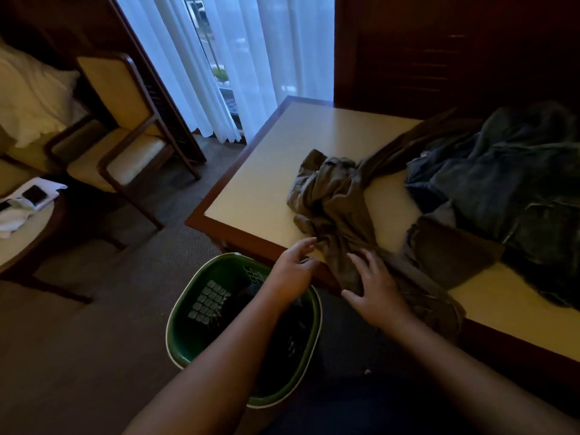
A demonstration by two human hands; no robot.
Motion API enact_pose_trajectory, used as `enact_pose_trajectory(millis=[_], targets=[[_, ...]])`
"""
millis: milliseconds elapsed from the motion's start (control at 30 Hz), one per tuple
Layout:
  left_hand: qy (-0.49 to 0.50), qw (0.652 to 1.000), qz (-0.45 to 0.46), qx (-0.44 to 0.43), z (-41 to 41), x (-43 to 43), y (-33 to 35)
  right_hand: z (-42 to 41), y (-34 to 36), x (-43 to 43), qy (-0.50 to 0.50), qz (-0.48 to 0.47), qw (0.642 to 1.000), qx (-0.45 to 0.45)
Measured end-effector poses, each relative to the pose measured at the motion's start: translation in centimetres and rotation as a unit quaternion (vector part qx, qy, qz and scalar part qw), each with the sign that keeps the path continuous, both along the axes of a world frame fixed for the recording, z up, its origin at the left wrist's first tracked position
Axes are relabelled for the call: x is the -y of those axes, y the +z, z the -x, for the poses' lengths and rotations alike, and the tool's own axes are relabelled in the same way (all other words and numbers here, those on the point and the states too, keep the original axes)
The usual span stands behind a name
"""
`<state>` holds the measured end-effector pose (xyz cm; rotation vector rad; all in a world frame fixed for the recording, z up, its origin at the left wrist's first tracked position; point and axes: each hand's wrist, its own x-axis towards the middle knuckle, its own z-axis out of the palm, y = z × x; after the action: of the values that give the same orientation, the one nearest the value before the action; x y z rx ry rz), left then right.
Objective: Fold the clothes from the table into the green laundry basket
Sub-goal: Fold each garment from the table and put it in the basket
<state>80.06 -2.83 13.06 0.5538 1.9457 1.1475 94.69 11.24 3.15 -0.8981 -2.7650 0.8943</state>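
A crumpled olive-brown garment [332, 196] lies on the cream table [257, 196], one part hanging over the near edge. My right hand [375, 290] rests on that hanging part with fingers spread. My left hand [293, 271] hovers at the table edge beside the garment, fingers relaxed and holding nothing. The green laundry basket [185, 328] stands on the floor below my left arm, with dark clothing [282, 334] inside. A pile of dark blue denim [508, 186] and a brown folded piece [452, 249] lie further right on the table.
A wooden armchair [125, 146] with cream cushions stands at the left near white curtains [251, 58]. A round side table [22, 233] at far left carries a phone and papers. Carpet lies between the chair and basket.
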Motion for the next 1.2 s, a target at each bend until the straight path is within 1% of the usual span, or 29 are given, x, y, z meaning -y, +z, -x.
enact_pose_trajectory(millis=[67,100,267,300,333,367,400,433,467,500,533,600,667,733,833,900,933,1000,1033,1067,1100,1133,1200], targets=[[0.014,1.0,0.007,0.0,-0.4,-1.7,-0.1,-1.0,-0.5,-1.4,0.021,-0.014,0.995,0.1],[0.022,1.0,0.009,0.0,-0.6,-2.5,-0.2,-1.3,-0.7,-2.0,0.025,-0.025,0.992,0.124],[0.047,0.998,0.027,-0.042,-0.2,-5.9,-0.3,-0.9,-0.2,-4.4,0.047,-0.077,0.985,0.147],[0.053,0.996,0.036,-0.057,0.0,-6.6,-0.3,-0.6,0.1,-4.8,0.048,-0.076,0.985,0.149],[0.061,0.995,0.046,-0.071,0.3,-7.3,-0.4,-0.4,0.7,-5.4,0.045,-0.051,0.988,0.138],[0.071,0.993,0.056,-0.074,0.6,-7.9,-0.7,-0.2,1.7,-5.9,0.033,0.011,0.992,0.12],[0.08,0.992,0.067,-0.067,1.0,-8.6,-0.9,0.0,2.9,-6.5,0.017,0.114,0.99,0.086],[0.086,0.992,0.073,-0.052,1.3,-9.0,-1.2,0.0,4.2,-7.1,0.001,0.226,0.973,0.053],[0.092,0.992,0.073,-0.033,1.6,-9.4,-1.3,-0.1,5.8,-7.6,-0.014,0.316,0.948,0.016],[0.107,0.992,0.063,-0.003,1.9,-9.6,-1.2,-0.4,7.5,-8.1,-0.019,0.386,0.922,-0.019],[0.131,0.99,0.043,0.034,2.1,-9.9,-1.2,-1.0,9.1,-8.5,-0.012,0.438,0.897,-0.052],[0.184,0.975,0.002,0.126,2.4,-10.3,-1.6,-2.4,11.4,-9.0,0.016,0.488,0.867,-0.101],[0.182,0.964,0.002,0.195,2.3,-10.9,-2.2,-3.7,12.1,-9.3,0.036,0.48,0.867,-0.128],[0.154,0.955,-0.008,0.252,1.4,-11.9,-2.3,-4.6,12.0,-9.5,0.042,0.432,0.889,-0.144],[0.143,0.936,-0.065,0.314,0.0,-13.0,-0.8,-4.9,12.2,-10.5,0.038,0.332,0.933,-0.131],[0.088,0.924,-0.099,0.358,-0.5,-12.7,1.1,-5.2,12.7,-10.5,0.017,0.216,0.969,-0.121],[0.051,0.922,-0.111,0.368,-0.4,-12.5,2.3,-5.0,12.6,-10.6,-0.018,0.142,0.982,-0.121],[-0.038,0.922,-0.137,0.361,-0.1,-12.0,4.5,-4.2,12.8,-11.0,-0.08,0.026,0.993,-0.088],[-0.077,0.921,-0.141,0.356,0.2,-11.8,5.3,-3.6,12.7,-10.9,-0.091,0.022,0.993,-0.066],[-0.115,0.917,-0.138,0.355,0.5,-11.6,6.2,-2.9,13.9,-10.4,-0.101,0.061,0.991,-0.067],[-0.147,0.911,-0.137,0.361,0.9,-11.3,6.8,-2.6,14.4,-10.0,-0.086,0.077,0.989,-0.088],[-0.172,0.902,-0.14,0.37,1.4,-10.9,7.3,-2.0,15.1,-9.3,-0.087,0.068,0.985,-0.131],[-0.2,0.89,-0.162,0.375,2.4,-9.7,8.0,-1.8,15.9,-6.9,-0.13,0.114,0.968,-0.181]])
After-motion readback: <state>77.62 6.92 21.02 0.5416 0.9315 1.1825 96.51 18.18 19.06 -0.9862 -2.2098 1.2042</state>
